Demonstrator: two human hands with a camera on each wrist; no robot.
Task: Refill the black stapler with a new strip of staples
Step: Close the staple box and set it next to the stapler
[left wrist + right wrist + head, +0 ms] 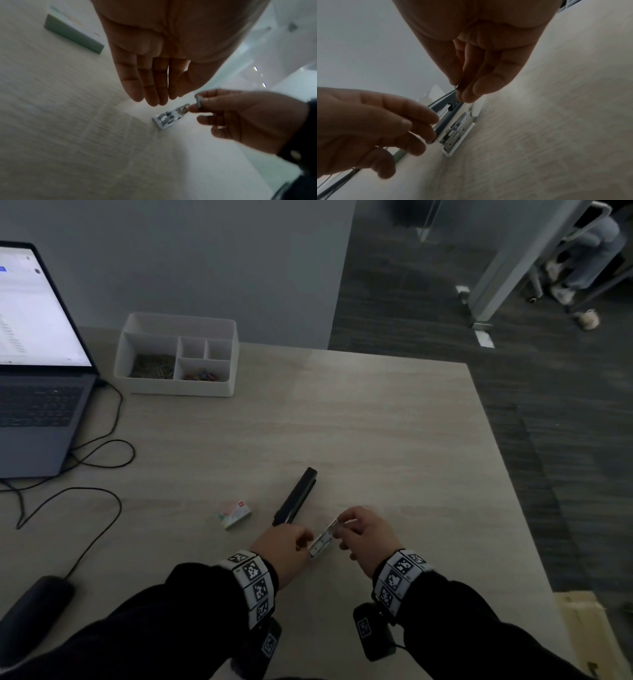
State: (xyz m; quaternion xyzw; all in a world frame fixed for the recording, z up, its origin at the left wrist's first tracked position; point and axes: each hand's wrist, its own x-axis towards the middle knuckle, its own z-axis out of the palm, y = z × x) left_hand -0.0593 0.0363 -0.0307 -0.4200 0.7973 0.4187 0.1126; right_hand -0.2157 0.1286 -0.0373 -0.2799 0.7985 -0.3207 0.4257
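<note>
The fingers (471,93) of my right hand (368,537) were drawn together against the thumb, pinching a short grey strip of staples (199,100) by one end. The fingers (150,86) of my left hand (284,542) were straight to loosely bent, close side by side, and held nothing.

Between the two hands a small white-and-metal piece (322,541) lay flat on the surface (376,440). My right fingertips hovered just over its far end and my left fingertips stood at its left edge. Whether either hand touched it could not be told, nor could I tell what the piece was.

The black stapler (296,496) lay on the surface just beyond my left hand. Its near end was close to my knuckles, its length ran away to the upper right, and neither hand held it. From the head view it appeared closed; the wrist views did not settle the point.

Judgement: the step in hand was presenting the new strip, with loading not yet done. The next move would call for the stapler's channel to be open and steadied by the left hand. The strip would then be laid in legs down, squarely aligned, without bending or snapping it.

The staple box (234,514) sat left of the stapler. A white organiser tray (178,385) and a laptop (34,405) stood well apart at the far left.
</note>
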